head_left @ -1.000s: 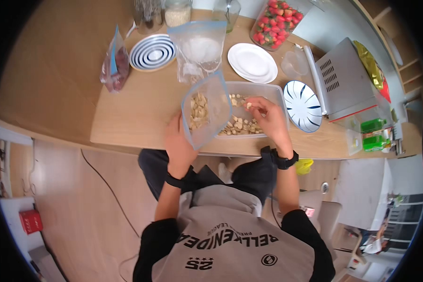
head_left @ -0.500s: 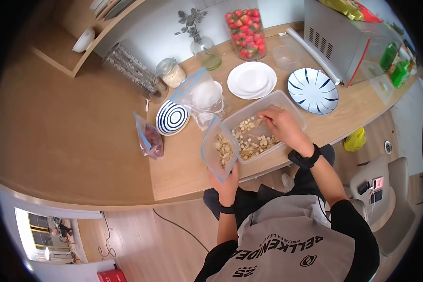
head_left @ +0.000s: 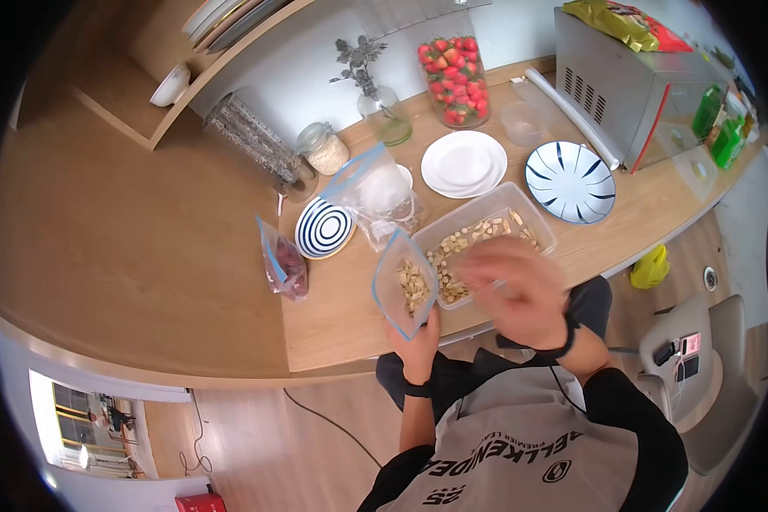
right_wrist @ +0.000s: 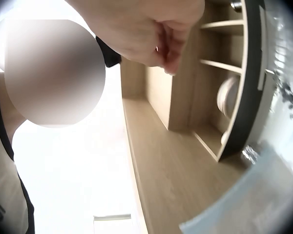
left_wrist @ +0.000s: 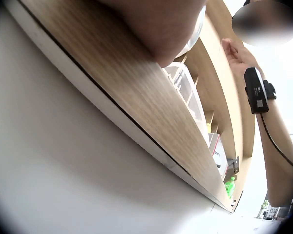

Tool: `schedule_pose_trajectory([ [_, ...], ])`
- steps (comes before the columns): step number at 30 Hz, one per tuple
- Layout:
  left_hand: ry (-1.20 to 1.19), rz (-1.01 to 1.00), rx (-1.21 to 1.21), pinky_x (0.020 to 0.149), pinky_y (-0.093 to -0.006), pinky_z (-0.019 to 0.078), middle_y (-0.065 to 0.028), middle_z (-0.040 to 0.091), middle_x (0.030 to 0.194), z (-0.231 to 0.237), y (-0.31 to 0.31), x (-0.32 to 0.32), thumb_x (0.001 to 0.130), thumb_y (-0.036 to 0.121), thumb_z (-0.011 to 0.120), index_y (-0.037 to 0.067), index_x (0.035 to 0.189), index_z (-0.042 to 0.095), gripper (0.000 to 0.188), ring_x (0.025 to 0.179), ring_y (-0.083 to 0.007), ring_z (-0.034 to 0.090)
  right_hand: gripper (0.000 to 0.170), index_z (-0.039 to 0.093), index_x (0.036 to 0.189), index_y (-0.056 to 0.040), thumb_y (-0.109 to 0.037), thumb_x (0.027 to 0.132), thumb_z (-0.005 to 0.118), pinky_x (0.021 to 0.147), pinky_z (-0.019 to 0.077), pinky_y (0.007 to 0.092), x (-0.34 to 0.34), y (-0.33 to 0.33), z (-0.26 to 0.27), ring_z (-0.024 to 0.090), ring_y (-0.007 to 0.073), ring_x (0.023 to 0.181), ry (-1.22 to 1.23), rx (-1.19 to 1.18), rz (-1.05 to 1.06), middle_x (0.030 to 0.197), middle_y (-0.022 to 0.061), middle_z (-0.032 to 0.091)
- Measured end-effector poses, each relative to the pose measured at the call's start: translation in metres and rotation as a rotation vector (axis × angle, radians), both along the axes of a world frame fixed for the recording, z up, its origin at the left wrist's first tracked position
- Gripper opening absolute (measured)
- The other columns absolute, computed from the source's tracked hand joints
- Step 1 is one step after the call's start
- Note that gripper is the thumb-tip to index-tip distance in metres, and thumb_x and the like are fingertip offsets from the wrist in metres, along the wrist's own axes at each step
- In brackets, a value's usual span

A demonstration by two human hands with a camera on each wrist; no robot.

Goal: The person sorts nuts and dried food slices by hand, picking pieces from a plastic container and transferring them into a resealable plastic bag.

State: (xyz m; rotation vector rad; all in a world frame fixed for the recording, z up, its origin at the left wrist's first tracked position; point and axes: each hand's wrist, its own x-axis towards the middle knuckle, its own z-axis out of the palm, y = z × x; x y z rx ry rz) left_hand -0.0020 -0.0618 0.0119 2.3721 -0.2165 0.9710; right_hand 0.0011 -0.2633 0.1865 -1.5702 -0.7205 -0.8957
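The left hand (head_left: 416, 348) grips the lower end of an open clear zip bag (head_left: 386, 277), which holds pale sliced pieces (head_left: 415, 288). Beside the bag, a clear rectangular container (head_left: 533, 205) carries many small pale pieces (head_left: 486, 229). Blurred by motion, the right hand (head_left: 520, 290) is raised over the container's near side. In the right wrist view the right hand (right_wrist: 151, 29) has its fingers curled and tips together, with no piece visible between them. The left wrist view shows part of the left hand (left_wrist: 156, 24) close up; its fingertips are hidden there.
Behind the container are white plates (head_left: 463, 162) and a striped bowl (head_left: 570, 182). A bag of white powder (head_left: 382, 189), a ringed plate (head_left: 324, 227) and a bag of dark red pieces (head_left: 288, 269) stand left. Strawberries (head_left: 454, 81) and a microwave (head_left: 610, 85) are farther back.
The right hand has lifted from the pieces in the container and come toward the body. The left hand keeps its grip on the bag. The head view has swung, showing more shelf at left.
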Motion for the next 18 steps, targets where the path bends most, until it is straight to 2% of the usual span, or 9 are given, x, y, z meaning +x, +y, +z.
schedule_pose_trajectory([
  [1, 0.002, 0.007, -0.038, 0.088, -0.0520, 0.0525, -0.0230, 0.069, 0.118, 0.002, -0.002, -0.001, 0.085, 0.016, 0.078, 0.000, 0.124, 0.068, 0.043, 0.104, -0.0465, 0.066, 0.027, 0.074, 0.115, -0.0043, 0.000, 0.089, 0.075, 0.084, 0.0578, 0.0360, 0.011, 0.010, -0.014, 0.072, 0.0305, 0.097, 0.046, -0.130, 0.015, 0.109, 0.0122, 0.074],
  [5, -0.017, 0.055, -0.022, 0.089, -0.0514, 0.0529, -0.0240, 0.069, 0.118, 0.006, -0.005, -0.001, 0.085, 0.017, 0.080, -0.001, 0.126, 0.067, 0.047, 0.105, -0.0472, 0.066, 0.026, 0.073, 0.118, -0.0044, -0.003, 0.092, 0.072, 0.086, 0.0573, 0.0379, 0.036, -0.001, -0.038, 0.070, 0.0330, 0.098, 0.178, -0.163, -0.134, 0.109, 0.0127, 0.073],
  [7, 0.010, 0.092, -0.059, 0.089, -0.0512, 0.0530, -0.0243, 0.069, 0.119, 0.003, -0.009, -0.002, 0.085, 0.018, 0.080, -0.001, 0.127, 0.066, 0.049, 0.105, -0.0474, 0.066, 0.020, 0.072, 0.114, -0.0030, -0.006, 0.095, 0.070, 0.088, 0.0566, 0.0411, 0.036, -0.019, -0.035, 0.070, 0.0358, 0.098, 0.375, 0.041, -0.100, 0.108, 0.0150, 0.072],
  [8, 0.032, 0.121, -0.082, 0.090, -0.0511, 0.0531, -0.0247, 0.069, 0.119, 0.002, -0.009, -0.003, 0.085, 0.019, 0.080, -0.002, 0.128, 0.066, 0.050, 0.106, -0.0477, 0.065, 0.020, 0.072, 0.114, -0.0030, -0.006, 0.095, 0.070, 0.088, 0.0566, 0.0411, 0.037, -0.021, -0.042, 0.070, 0.0358, 0.098, 0.382, 0.043, -0.106, 0.108, 0.0150, 0.072],
  [10, 0.022, 0.110, -0.037, 0.091, -0.0512, 0.0530, -0.0254, 0.069, 0.120, 0.002, -0.008, -0.001, 0.085, 0.019, 0.081, -0.003, 0.129, 0.065, 0.051, 0.107, -0.0480, 0.065, 0.015, 0.072, 0.109, -0.0024, -0.012, 0.099, 0.067, 0.087, 0.0556, 0.0449, 0.048, -0.022, -0.063, 0.070, 0.0379, 0.098, 0.415, -0.184, -0.063, 0.103, 0.0169, 0.072],
  [11, 0.014, 0.110, 0.005, 0.091, -0.0514, 0.0530, -0.0261, 0.069, 0.120, 0.002, -0.007, -0.001, 0.085, 0.020, 0.081, -0.003, 0.130, 0.064, 0.053, 0.107, -0.0483, 0.065, 0.015, 0.072, 0.109, -0.0024, -0.012, 0.099, 0.067, 0.087, 0.0556, 0.0449, 0.052, -0.022, -0.075, 0.070, 0.0379, 0.098, 0.413, -0.178, -0.075, 0.103, 0.0169, 0.072],
  [13, 0.016, 0.088, 0.017, 0.092, -0.0518, 0.0528, -0.0267, 0.068, 0.120, -0.003, -0.004, 0.000, 0.085, 0.020, 0.081, -0.003, 0.130, 0.064, 0.053, 0.107, -0.0488, 0.065, 0.022, 0.073, 0.109, -0.0033, -0.022, 0.101, 0.063, 0.087, 0.0550, 0.0469, 0.053, -0.018, -0.098, 0.068, 0.0371, 0.099, 0.491, -0.691, 0.034, 0.105, 0.0140, 0.070],
  [16, 0.044, 0.086, -0.007, 0.093, -0.0523, 0.0525, -0.0276, 0.068, 0.121, -0.010, -0.004, -0.001, 0.086, 0.020, 0.081, -0.004, 0.130, 0.064, 0.053, 0.108, -0.0495, 0.064, 0.029, 0.074, 0.103, -0.0071, -0.032, 0.103, 0.059, 0.084, 0.0548, 0.0481, 0.050, -0.009, -0.113, 0.067, 0.0376, 0.098, 0.455, -0.846, -0.076, 0.101, 0.0121, 0.070],
  [18, 0.061, 0.086, -0.023, 0.093, -0.0525, 0.0524, -0.0279, 0.068, 0.121, -0.015, -0.001, -0.002, 0.086, 0.020, 0.081, -0.004, 0.130, 0.064, 0.053, 0.108, -0.0498, 0.064, 0.030, 0.076, 0.101, -0.0087, -0.034, 0.103, 0.059, 0.084, 0.0547, 0.0478, 0.055, -0.007, -0.113, 0.067, 0.0365, 0.098, 0.468, -0.832, 0.024, 0.100, 0.0120, 0.070],
])
